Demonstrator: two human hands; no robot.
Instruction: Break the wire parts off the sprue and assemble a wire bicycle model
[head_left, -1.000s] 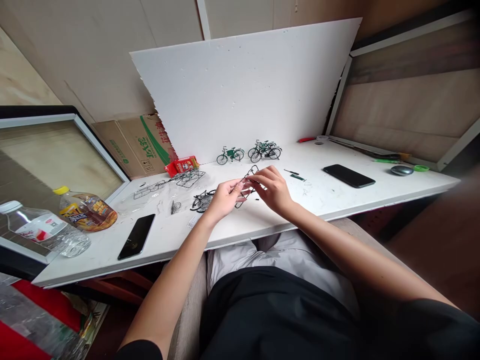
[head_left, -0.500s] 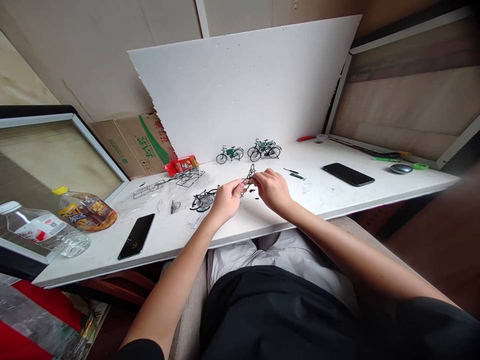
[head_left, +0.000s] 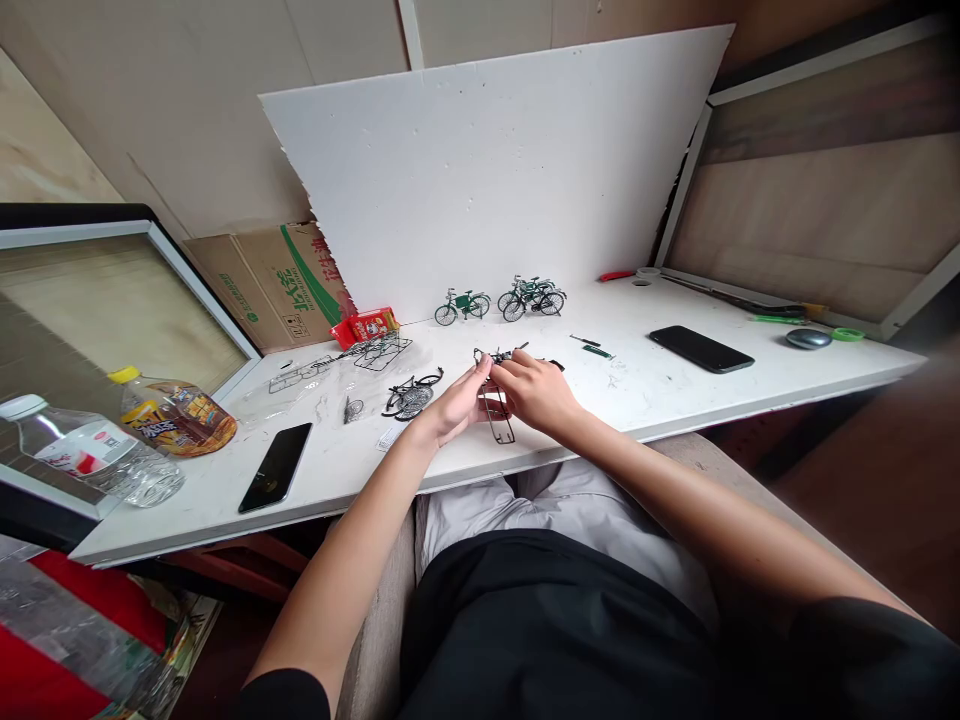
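Observation:
Over the front middle of the table, my left hand (head_left: 459,402) and my right hand (head_left: 538,388) are close together, fingers closed on a thin black plastic parts frame (head_left: 499,432). One end of it sticks out below the hands, and small black pieces show above the fingertips. My fingers cover the middle of the frame. Left of my left hand lie black model bicycle parts with wheels (head_left: 409,398). Behind the hands stand a green model bicycle (head_left: 463,306) and, to its right, overlapping green and black model bicycles (head_left: 531,297).
Further black parts frames (head_left: 381,350) lie on clear plastic by a red packet (head_left: 365,327). Phones lie at left (head_left: 276,468) and right (head_left: 701,348). Two bottles stand tilted at far left. Small green tools (head_left: 597,351) and a mouse (head_left: 808,340) are on the right. A white board (head_left: 487,170) stands behind.
The black frame has turned, so a rectangular end now points down toward me. My hands have come closer together and sit slightly lower. The view has shifted a little.

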